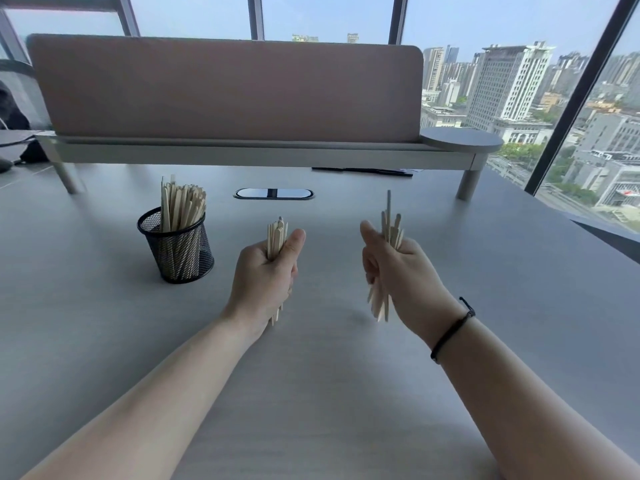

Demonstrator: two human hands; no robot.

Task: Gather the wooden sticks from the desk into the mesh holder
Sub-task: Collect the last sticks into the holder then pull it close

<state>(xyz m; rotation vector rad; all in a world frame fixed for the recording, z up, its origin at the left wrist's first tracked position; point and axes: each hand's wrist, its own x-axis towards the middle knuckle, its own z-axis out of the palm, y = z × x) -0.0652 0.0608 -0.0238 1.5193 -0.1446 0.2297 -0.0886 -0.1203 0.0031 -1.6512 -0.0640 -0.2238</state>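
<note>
Wide grey bench filling most of the view, bare across its near half. At its far edge, a long pinkish divider panel standing upright on a pale raised shelf with short legs, a round grey pad at the shelf's right end. Beyond that, tall windows looking out on city buildings. Two bare forearms reaching forward from the bottom corners, both raised above the bench top. Left of centre, a black mesh holder standing upright on the bench, packed with wooden sticks that lean and fan out above its rim. Just right of the holder, the left hand, fingers curled tight round a bundle of sticks, thumb pointing up beside it; bundle held roughly upright, tips showing above and below the fist. Well apart to the right, the right hand, likewise closed round a looser second bundle, one stick jutting higher than the rest, lower ends splayed out beneath the palm. Thin black band round the right wrist. Further back on the bench, an oval cable port, and under the shelf a dark flat object, too thin to identify.
</note>
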